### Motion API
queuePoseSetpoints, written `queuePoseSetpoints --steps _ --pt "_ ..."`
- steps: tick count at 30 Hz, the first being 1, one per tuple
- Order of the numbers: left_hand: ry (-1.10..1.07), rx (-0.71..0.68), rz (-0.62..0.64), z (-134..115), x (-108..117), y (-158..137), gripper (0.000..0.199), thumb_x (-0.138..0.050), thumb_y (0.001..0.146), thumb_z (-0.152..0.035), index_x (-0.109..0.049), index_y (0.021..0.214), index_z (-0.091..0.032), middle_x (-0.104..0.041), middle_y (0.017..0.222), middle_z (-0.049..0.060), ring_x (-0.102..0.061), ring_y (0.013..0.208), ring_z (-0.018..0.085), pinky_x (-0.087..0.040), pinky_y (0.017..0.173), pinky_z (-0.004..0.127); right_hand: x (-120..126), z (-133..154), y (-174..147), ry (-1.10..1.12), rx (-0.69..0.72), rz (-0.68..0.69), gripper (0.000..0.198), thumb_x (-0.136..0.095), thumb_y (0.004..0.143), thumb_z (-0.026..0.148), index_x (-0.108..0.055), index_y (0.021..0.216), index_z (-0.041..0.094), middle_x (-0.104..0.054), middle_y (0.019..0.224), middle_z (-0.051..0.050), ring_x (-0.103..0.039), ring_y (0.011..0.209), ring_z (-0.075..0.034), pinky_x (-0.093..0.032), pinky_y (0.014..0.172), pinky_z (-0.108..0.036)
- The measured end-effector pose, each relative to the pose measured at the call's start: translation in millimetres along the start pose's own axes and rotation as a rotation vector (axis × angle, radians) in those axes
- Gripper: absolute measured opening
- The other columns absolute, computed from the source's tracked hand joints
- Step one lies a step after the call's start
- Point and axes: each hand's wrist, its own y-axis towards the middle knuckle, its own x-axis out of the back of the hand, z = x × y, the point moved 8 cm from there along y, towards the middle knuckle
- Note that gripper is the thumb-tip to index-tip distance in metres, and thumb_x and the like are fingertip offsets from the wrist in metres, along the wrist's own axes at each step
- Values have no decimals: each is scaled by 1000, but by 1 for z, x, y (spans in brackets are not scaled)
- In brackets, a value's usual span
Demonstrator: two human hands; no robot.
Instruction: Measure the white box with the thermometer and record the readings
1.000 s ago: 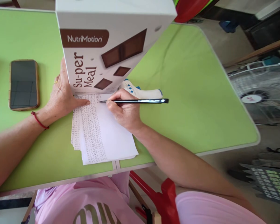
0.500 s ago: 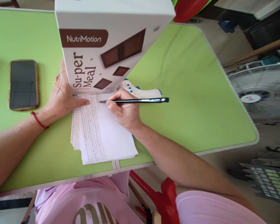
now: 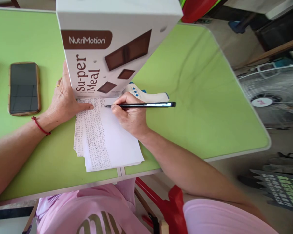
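A dark pen (image 3: 146,105) is pinched in my right hand (image 3: 130,113), its tip touching the top sheet of paper (image 3: 122,139) beside rows of handwriting. More written sheets (image 3: 79,136) stick out at the left from beneath it. My left hand (image 3: 64,97) lies with its thumb stretched over the written part and its other fingers apart from the thumb, running up along the left side of a white carton (image 3: 100,22). That carton stands just beyond the paper and partly hides those fingers. Behind my right hand, a white and blue infrared thermometer (image 3: 151,96) is partly covered.
To the left, a phone (image 3: 23,89) in a brown case lies on the green table (image 3: 197,97). Beyond the table's right edge stands a fan (image 3: 263,100). Below the near edge is a red plastic chair (image 3: 173,208).
The pen tip has shifted very slightly to the right along the paper. Both hands stay in nearly the same place, and the view has moved a little.
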Motion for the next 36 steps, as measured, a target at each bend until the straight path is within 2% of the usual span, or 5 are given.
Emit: queuePoseSetpoints --steps 5,11,28,32,36 --pt "-38 -63 -39 3 2 -2 104 -93 49 -42 -41 138 -30 -47 139 10 -31 139 47 -21 118 66 1 -4 -1 -32 -17 -2 14 -54 77 20 -47 66 23 -50 58 5 -44 54 -11 -42 53 -26" --pt "-26 -66 -25 -3 2 -1 109 -94 49 -42 -37 141 -30 -42 145 11 -31 139 47 -22 118 66 0 -5 -1 -33 -17 10 13 -55 80 23 -50 68 23 -52 60 5 -46 55 -10 -42 54 -26" --pt "-14 -61 -36 -2 2 -1 97 -93 47 -41 -47 131 -28 -44 142 10 -32 138 47 -24 117 65 4 3 0 -12 31 -6 13 -55 80 23 -50 69 23 -52 58 5 -44 51 -10 -40 50 -25" --pt "-30 -78 -46 -3 3 -2 93 -91 52 -40 -46 133 -28 -47 139 10 -31 139 47 -24 117 66 16 18 2 -136 123 23 7 -60 79 22 -53 75 24 -54 62 4 -45 52 -11 -42 51 -27" --pt "-66 -60 -74 -5 8 -1 87 -83 66 -46 -39 139 -28 -45 143 10 -32 141 42 -25 120 61 16 36 0 -332 322 183 12 -58 75 12 -61 77 23 -61 72 0 -53 62 -14 -42 55 -29"
